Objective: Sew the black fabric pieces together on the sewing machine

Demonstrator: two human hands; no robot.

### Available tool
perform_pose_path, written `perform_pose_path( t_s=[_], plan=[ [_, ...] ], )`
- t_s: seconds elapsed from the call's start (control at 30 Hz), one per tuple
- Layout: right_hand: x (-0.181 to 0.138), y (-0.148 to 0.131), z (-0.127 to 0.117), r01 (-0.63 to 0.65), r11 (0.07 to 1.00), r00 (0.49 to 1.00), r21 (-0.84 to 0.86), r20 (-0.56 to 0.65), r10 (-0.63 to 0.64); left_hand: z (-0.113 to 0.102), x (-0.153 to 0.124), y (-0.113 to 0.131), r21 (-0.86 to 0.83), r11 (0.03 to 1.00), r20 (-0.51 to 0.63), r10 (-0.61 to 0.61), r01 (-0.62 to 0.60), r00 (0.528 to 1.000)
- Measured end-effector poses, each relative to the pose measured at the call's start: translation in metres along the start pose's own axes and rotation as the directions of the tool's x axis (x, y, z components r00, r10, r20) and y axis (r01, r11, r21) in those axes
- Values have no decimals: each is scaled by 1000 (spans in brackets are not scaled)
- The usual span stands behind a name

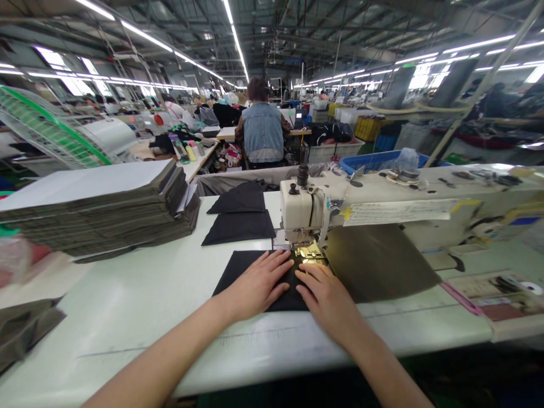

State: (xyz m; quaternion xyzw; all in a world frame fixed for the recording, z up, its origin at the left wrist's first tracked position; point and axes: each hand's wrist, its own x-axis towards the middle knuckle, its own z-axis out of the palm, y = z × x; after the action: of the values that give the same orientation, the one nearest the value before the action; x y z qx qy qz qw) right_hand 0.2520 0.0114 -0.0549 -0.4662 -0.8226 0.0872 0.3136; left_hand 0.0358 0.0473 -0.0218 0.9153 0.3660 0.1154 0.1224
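A black fabric piece (233, 272) lies under the needle area of a cream sewing machine (297, 207). My left hand (261, 283) rests flat on it, fingers stretched toward the presser foot. Just in front of the brass guide (312, 252), my right hand (325, 294) presses on the fabric's right part with fingers spread. An olive-brown fabric panel (378, 266) spreads under the machine arm, to the right of my right hand. Behind the machine's needle side lie black sewn pieces (238, 228), partly overlapping. The needle tip itself is too small to make out.
A tall stack of olive fabric panels (106, 218) stands on the white table (140, 306) at left. Folded olive fabric (25, 328) lies at the left edge. A pink strip (461, 297) and a parts tray (505, 292) are at right. Ahead sits a person in a denim vest (262, 130).
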Motion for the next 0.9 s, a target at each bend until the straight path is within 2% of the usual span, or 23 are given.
perform_pose_path(
  t_s=[0.07,0.13,0.2,0.33,0.53,0.73,0.9],
  plan=[
    [-9,-2,-5,22,1000,1000,2,10,-23,0,-6,9,3,997,26,82,-82,996],
    [-20,-4,-12,60,998,998,10,17,-60,1,-15,19,-4,979,79,203,-203,976],
    [-30,-6,-19,106,994,994,7,15,-106,2,-24,26,1,962,114,272,-274,956],
    [-32,-6,-24,147,989,989,-32,29,-146,3,-28,23,22,958,79,282,-285,956],
    [-4,1,-17,117,989,992,-89,53,-112,-4,-7,-3,18,964,23,265,-266,964],
    [19,6,-9,17,990,999,-138,44,-11,-7,13,-30,-31,971,-29,235,-236,972],
    [28,7,-7,-20,988,997,-156,64,31,-7,27,-48,-10,962,-53,274,-274,960]
  ],
)
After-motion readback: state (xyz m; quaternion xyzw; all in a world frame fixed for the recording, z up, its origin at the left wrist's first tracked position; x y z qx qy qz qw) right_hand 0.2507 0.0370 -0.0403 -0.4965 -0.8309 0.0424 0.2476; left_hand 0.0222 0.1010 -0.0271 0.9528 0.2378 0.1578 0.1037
